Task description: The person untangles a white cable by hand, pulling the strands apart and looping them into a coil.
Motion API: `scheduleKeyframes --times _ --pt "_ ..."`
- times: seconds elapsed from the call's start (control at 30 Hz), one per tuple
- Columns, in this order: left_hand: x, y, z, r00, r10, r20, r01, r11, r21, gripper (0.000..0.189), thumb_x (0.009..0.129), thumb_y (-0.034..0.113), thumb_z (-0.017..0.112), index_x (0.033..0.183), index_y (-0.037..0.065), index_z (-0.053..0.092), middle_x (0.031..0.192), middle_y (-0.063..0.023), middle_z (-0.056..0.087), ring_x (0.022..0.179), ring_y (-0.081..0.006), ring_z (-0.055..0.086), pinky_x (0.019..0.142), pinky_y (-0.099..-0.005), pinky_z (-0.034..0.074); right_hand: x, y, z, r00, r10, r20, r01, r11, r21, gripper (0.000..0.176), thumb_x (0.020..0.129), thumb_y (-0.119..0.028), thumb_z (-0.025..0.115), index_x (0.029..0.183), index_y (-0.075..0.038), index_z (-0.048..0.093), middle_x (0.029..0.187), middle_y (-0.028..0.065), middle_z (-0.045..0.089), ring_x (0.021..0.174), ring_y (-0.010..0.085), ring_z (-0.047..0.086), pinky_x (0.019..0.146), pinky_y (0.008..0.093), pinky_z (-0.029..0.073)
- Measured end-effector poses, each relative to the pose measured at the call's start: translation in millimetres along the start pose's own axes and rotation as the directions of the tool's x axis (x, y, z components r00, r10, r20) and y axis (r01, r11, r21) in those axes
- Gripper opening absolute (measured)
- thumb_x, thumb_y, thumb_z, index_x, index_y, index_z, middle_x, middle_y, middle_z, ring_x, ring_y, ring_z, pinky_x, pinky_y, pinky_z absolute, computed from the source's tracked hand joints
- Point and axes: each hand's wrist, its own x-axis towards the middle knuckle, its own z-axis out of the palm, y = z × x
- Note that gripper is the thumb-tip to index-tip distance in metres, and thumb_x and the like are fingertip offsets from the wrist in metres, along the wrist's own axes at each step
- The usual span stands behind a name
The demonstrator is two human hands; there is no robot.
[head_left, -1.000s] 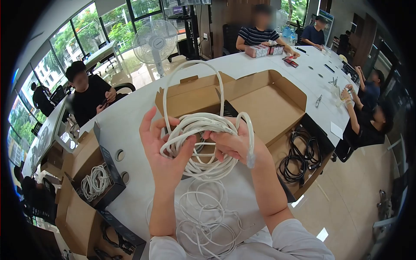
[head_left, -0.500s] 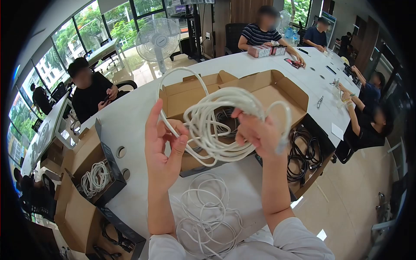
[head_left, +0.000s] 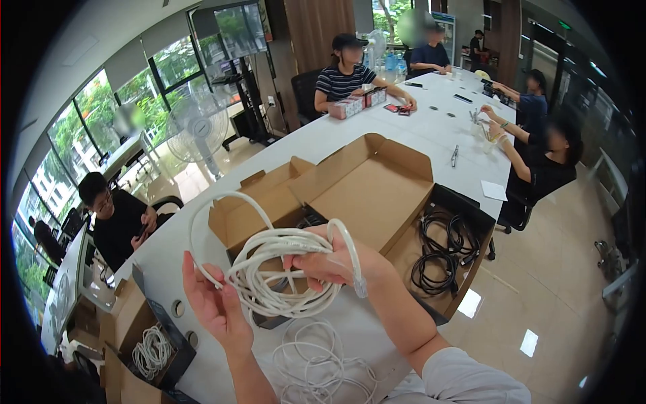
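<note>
A coiled white network cable (head_left: 269,246) is held up in front of me, over the table. My right hand (head_left: 336,266) grips the right side of the coil, with fingers wrapped round its strands. One end hangs over that hand and carries a clear plug (head_left: 360,288). At the coil's left side, my left hand (head_left: 219,306) pinches the strand of a large loose loop, its index finger pointing up. Below the coil, a loose tangle of white cable (head_left: 316,357) lies on the table near my body.
An open cardboard box (head_left: 377,195) stands beyond my hands, and a box with black cables (head_left: 447,252) sits at the right. White cable (head_left: 153,350) fills a box at left. Several people sit round the white table (head_left: 431,141); a fan (head_left: 198,131) stands behind.
The view has turned right and tipped up. Both hands, with the coil between them, now appear lower and further left. The right hand has turned, and its cable end hangs over it.
</note>
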Motion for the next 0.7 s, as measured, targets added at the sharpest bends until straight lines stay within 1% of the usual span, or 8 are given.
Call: scheduleKeyframes --times 0.13,0.17,0.3,0.4,0.43,0.53,0.57,0.7 --pt "-4.7 5.5 6.9 0.989 -0.117 0.090 0.126 0.986 -0.109 0.070 0.087 0.016 0.060 0.143 -0.001 0.021 0.115 -0.0093 0.042 0.101 -0.0178 0.046 0.094 -0.0316 0.038 -3.8 2.6 -6.1 0.996 0.037 0.076 -0.039 0.999 0.015 0.016 0.086 -0.015 0.061 0.095 -0.002 0.061 0.077 0.0009 0.061 0.048 0.0054 0.053 0.040 0.0175 0.041" --pt "-5.3 6.5 9.0 0.983 -0.135 0.122 0.153 0.976 -0.155 0.072 0.086 0.016 0.062 0.142 0.000 0.020 0.119 -0.0104 0.042 0.105 -0.0188 0.047 0.095 -0.0320 0.038 -3.1 4.9 -2.3 0.999 0.035 0.039 -0.036 0.999 0.030 0.013 0.082 -0.008 0.061 0.090 0.002 0.062 0.069 0.0023 0.059 0.048 0.0071 0.052 0.040 0.0194 0.036" --pt "-0.7 11.7 9.3 0.914 -0.234 0.331 0.337 0.892 -0.301 0.090 0.074 0.010 0.076 0.141 0.009 0.015 0.134 -0.0171 0.038 0.123 -0.0245 0.044 0.096 -0.0356 0.044 -3.1 8.5 -4.0 0.988 -0.020 0.152 0.016 1.000 0.026 0.015 0.083 -0.011 0.063 0.092 0.002 0.062 0.068 0.0005 0.057 0.050 0.0064 0.049 0.042 0.0198 0.037" --pt "-1.7 13.8 -0.4 0.841 -0.344 0.418 0.495 0.801 -0.336 0.093 0.071 0.006 0.077 0.140 0.010 0.016 0.125 -0.0161 0.047 0.114 -0.0246 0.053 0.089 -0.0346 0.049 -3.6 14.0 -3.4 0.981 -0.029 0.193 0.027 1.000 0.015 0.016 0.084 -0.017 0.066 0.092 -0.004 0.066 0.064 -0.0048 0.057 0.045 0.0001 0.041 0.038 0.0172 0.028" --pt "0.0 17.0 4.0 0.860 -0.346 0.376 0.481 0.797 -0.366 0.096 0.069 0.003 0.078 0.140 0.009 0.015 0.111 -0.0163 0.058 0.091 -0.0239 0.063 0.078 -0.0330 0.054 -5.0 10.2 -4.8 0.972 0.013 0.236 -0.020 0.999 0.027 0.015 0.083 -0.016 0.067 0.091 -0.003 0.065 0.065 -0.0040 0.058 0.048 0.0007 0.044 0.040 0.0169 0.030" --pt "-1.3 10.3 -9.8 0.750 -0.363 0.553 0.618 0.681 -0.392 0.095 0.067 0.001 0.078 0.140 0.007 0.018 0.099 -0.0188 0.062 0.072 -0.0221 0.065 0.064 -0.0330 0.056 -4.8 10.4 -1.4 0.940 -0.025 0.339 0.037 0.999 -0.029 0.013 0.083 -0.014 0.067 0.089 -0.002 0.064 0.066 -0.0031 0.057 0.051 0.0010 0.045 0.043 0.0172 0.030" --pt "-6.6 6.4 -4.9 0.688 -0.358 0.631 0.715 0.483 -0.505 0.093 0.067 -0.001 0.077 0.141 0.002 0.022 0.094 -0.0216 0.063 0.059 -0.0207 0.064 0.050 -0.0324 0.053 -4.0 9.3 4.6 0.897 -0.148 0.417 0.135 0.989 0.061 0.011 0.085 -0.012 0.064 0.089 -0.002 0.064 0.067 -0.0032 0.056 0.053 0.0009 0.043 0.044 0.0181 0.030" --pt "-6.7 12.2 1.3 0.703 -0.293 0.648 0.707 0.382 -0.595 0.090 0.069 -0.001 0.076 0.142 -0.004 0.023 0.096 -0.0218 0.063 0.052 -0.0181 0.061 0.042 -0.0283 0.048 -4.7 13.4 -4.7 0.908 -0.033 0.418 0.034 0.999 0.004 0.012 0.085 -0.011 0.063 0.091 0.000 0.063 0.067 -0.0026 0.055 0.055 0.0026 0.046 0.045 0.0195 0.034"
